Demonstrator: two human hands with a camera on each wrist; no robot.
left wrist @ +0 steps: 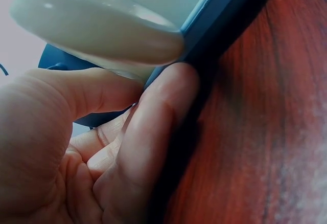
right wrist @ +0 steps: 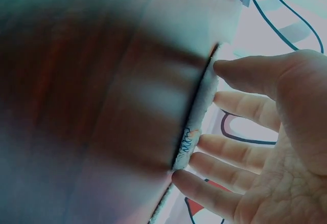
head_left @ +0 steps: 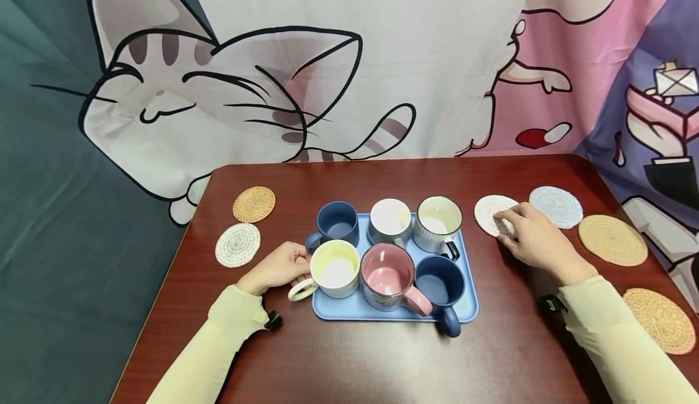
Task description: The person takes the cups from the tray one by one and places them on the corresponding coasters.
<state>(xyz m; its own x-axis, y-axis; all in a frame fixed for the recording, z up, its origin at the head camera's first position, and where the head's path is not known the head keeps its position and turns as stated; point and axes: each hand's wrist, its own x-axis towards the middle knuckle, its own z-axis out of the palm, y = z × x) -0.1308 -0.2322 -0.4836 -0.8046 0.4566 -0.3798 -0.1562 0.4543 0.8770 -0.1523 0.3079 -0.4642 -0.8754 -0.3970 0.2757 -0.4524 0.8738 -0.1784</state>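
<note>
A blue tray [head_left: 468, 298] stands mid-table, carrying several mugs. My left hand [head_left: 280, 265] is at its left side, below the handle of the white mug with a yellow inside [head_left: 335, 267]. In the left wrist view, thumb and forefinger [left wrist: 153, 127] pinch the tray's rim. Beside that mug are a pink mug [head_left: 388, 273] and a dark blue mug [head_left: 439, 279]. Behind sit another blue mug [head_left: 337, 222], a white mug [head_left: 390, 217] and a black-handled cream mug [head_left: 438, 217]. My right hand [head_left: 537, 240] touches a white woven coaster [head_left: 485, 215] with spread, fairly straight fingers.
At the right lie a pale blue coaster [head_left: 557, 205] and tan coasters [head_left: 614, 241]. A tan coaster [head_left: 253, 204] and a white coaster [head_left: 238, 245] lie at the left. A printed cloth [head_left: 437, 58] hangs behind the brown table [head_left: 382, 361].
</note>
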